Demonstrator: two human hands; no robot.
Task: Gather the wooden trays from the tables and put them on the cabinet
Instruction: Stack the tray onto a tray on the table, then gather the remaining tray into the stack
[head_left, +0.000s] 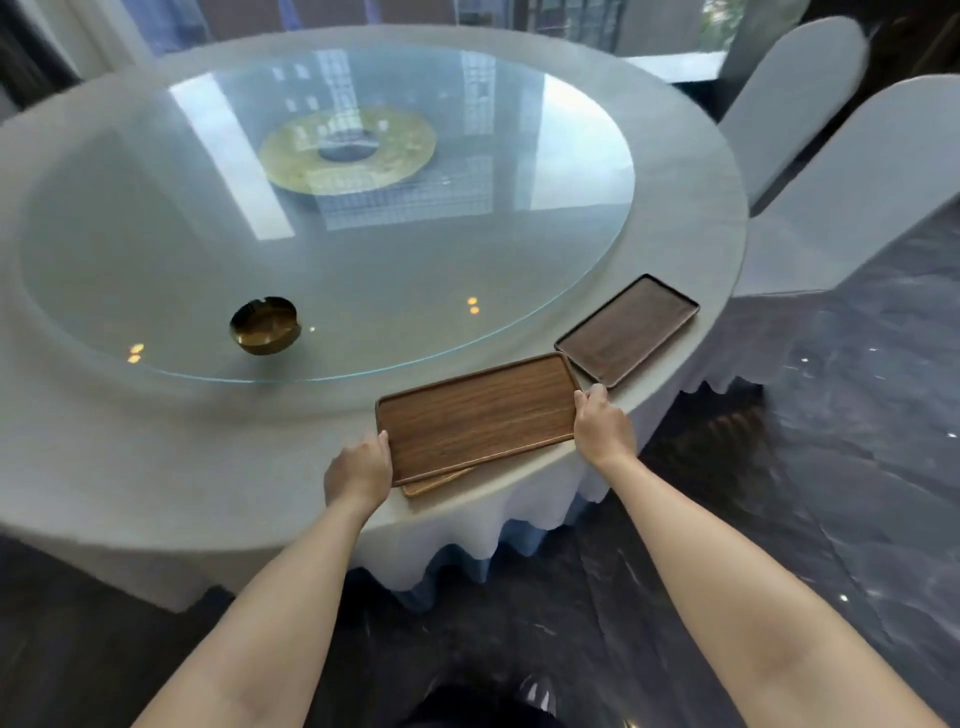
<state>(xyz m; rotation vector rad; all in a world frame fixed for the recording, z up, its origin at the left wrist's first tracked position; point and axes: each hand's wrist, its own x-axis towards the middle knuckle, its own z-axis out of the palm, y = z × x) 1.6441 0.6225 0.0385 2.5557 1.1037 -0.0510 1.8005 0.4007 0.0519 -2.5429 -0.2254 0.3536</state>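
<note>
This is a restaurant or banquet dining room. A large round bench (130, 467) wears a white cloth whose scalloped hem hangs over a pale blue underskirt (457, 564), the way hotel function rooms dress them. A big glass turntable (415, 270) lies on top, with a gold ring base (347, 150) showing through its middle, a fitting for shared dishes. A brass-coloured ashtray (265, 326) sits on the glass. Two chairs in fitted white covers (852, 187) stand at the right. The floor (857, 441) is dark polished stone with pale veins, and tall windows (363, 15) run behind the bench.
</note>
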